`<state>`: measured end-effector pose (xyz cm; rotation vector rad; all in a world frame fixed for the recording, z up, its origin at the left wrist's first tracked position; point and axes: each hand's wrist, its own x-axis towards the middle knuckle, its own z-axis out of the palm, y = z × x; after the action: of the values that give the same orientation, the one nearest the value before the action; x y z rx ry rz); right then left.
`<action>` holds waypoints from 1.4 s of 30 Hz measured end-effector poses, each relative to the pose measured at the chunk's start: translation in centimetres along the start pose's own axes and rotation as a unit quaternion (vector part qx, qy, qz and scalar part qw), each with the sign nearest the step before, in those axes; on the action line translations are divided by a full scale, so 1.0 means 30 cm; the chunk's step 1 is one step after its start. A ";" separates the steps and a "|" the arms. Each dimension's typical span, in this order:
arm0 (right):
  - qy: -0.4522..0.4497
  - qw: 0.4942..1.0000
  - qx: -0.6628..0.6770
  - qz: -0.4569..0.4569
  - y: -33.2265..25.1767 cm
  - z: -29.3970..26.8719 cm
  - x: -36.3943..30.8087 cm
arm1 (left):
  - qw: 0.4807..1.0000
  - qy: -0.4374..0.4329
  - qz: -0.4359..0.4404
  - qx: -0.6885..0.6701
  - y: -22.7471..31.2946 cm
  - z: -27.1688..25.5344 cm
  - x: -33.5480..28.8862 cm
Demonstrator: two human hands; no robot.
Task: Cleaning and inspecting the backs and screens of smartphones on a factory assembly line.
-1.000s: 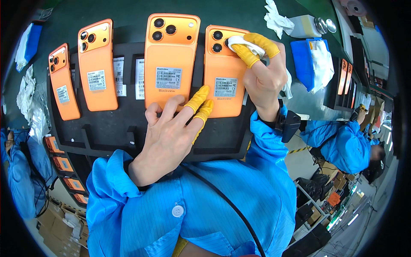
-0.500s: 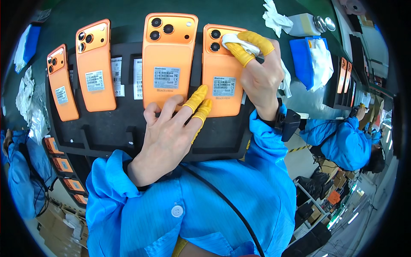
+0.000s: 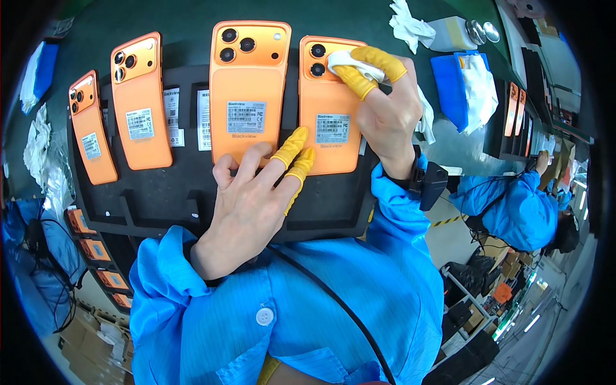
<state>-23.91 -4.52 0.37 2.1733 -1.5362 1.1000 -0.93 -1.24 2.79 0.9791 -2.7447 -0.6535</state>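
Observation:
An orange smartphone [image 3: 328,102] lies back up, with round black camera lenses and a printed label. My right hand [image 3: 388,109] pinches a folded white cloth [image 3: 340,61] between thumb and finger, both in yellow finger cots. The cloth rests on the camera area beside the lenses. Fingertips of my left hand [image 3: 247,205], two in yellow cots, touch this phone's lower left edge; that hand's fingers are apart and hold nothing. Just left of it is another orange phone [image 3: 247,83], its lower edge partly behind my left fingers. Two more phones [image 3: 140,102] stand farther left.
The phones lie on a black tray [image 3: 160,205] on a green table. At right are a blue pouch [image 3: 449,96] with white wipes, crumpled cloth [image 3: 410,25] and a metal-topped bottle [image 3: 452,35]. Plastic wrap [image 3: 58,173] lies left. A co-worker in blue [image 3: 513,212] sits right.
The whole view has shifted slightly, so the phones appear a little farther left. Both hands keep nearly the same pose, the cloth still against the phone's camera area.

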 end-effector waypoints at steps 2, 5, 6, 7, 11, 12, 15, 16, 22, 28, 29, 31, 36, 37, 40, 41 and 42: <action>-0.027 0.999 0.008 0.024 -0.008 -0.009 -0.008 | 1.000 -0.003 0.000 0.002 -0.003 -0.001 0.002; 0.002 0.999 0.012 0.039 -0.007 -0.008 -0.021 | 1.000 0.008 0.000 -0.007 -0.001 0.004 0.002; 0.002 0.999 0.012 0.038 -0.006 -0.008 -0.022 | 1.000 0.008 0.001 -0.009 -0.001 0.004 0.000; 0.012 0.999 -0.005 0.041 -0.005 -0.008 -0.022 | 1.000 0.008 0.002 -0.012 -0.001 0.004 -0.001; 0.004 0.999 -0.012 0.032 -0.003 -0.007 -0.009 | 1.000 0.011 0.002 -0.017 0.002 0.005 -0.001; 0.005 0.999 -0.013 0.033 -0.001 -0.005 -0.007 | 1.000 0.007 -0.001 -0.015 0.001 0.005 -0.001; -0.001 1.000 0.004 0.017 0.002 -0.004 -0.005 | 1.000 0.007 -0.002 -0.014 -0.001 0.007 -0.002; -0.005 1.000 0.011 0.016 0.000 -0.004 -0.008 | 1.000 0.011 -0.001 -0.017 -0.002 0.008 -0.002; 0.003 1.000 0.001 0.030 -0.019 -0.018 -0.031 | 1.000 0.007 -0.002 -0.026 -0.008 0.003 -0.002; 0.018 0.996 -0.048 0.068 -0.018 -0.024 -0.038 | 1.000 0.005 -0.001 -0.015 -0.007 0.009 -0.003; 0.016 0.995 -0.067 0.072 -0.012 -0.020 -0.037 | 1.000 0.002 0.000 -0.016 -0.006 0.007 -0.005; 0.012 0.993 -0.074 0.087 -0.002 -0.009 -0.040 | 1.000 0.015 -0.002 -0.014 -0.005 0.005 -0.001; 0.005 0.991 -0.084 0.105 -0.005 -0.007 -0.042 | 1.000 0.015 0.000 -0.018 -0.009 0.004 -0.001; 0.007 0.991 -0.083 0.103 -0.006 -0.009 -0.045 | 1.000 0.012 0.001 -0.020 -0.011 0.004 -0.003; 0.005 0.992 -0.084 0.090 -0.017 -0.021 -0.051 | 0.999 0.026 0.001 -0.030 -0.012 0.006 -0.002; 0.004 0.993 -0.087 0.084 -0.026 -0.027 -0.051 | 0.999 0.028 0.000 -0.030 -0.013 0.006 -0.003; 0.003 0.993 -0.091 0.078 -0.034 -0.033 -0.054 | 0.999 0.026 0.001 -0.033 -0.014 0.007 -0.004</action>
<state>-23.66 -2.40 0.13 1.9560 -1.7552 0.9690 -0.66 -1.38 2.40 0.9637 -2.6618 -0.7026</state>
